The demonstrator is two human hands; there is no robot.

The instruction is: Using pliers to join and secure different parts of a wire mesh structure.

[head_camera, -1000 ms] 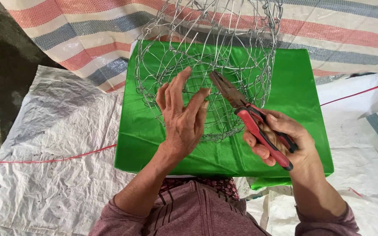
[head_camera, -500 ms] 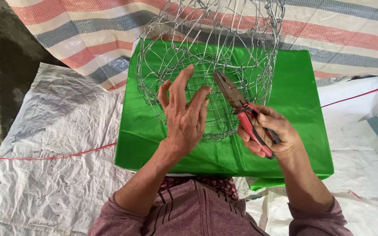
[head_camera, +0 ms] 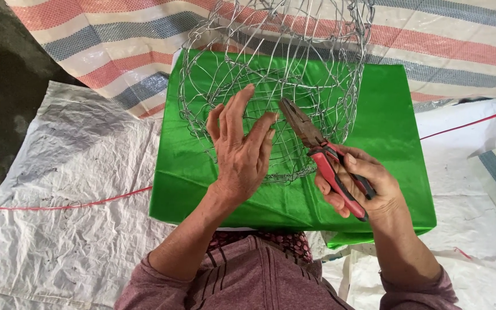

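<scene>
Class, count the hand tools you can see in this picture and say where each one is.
1. The red-handled pliers are in the right hand, nose pointing at the wire basket, beside the open left hand. Others may be hidden.

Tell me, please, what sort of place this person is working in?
Probably a makeshift work spot on the ground: white woven sheets and a striped tarp cover it, and a green-covered block serves as a bench for the wire basket.

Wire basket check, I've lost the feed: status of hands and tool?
Left hand open against wire basket. Right hand gripping red-handled pliers, jaws at the mesh. Nothing in the way.
</scene>
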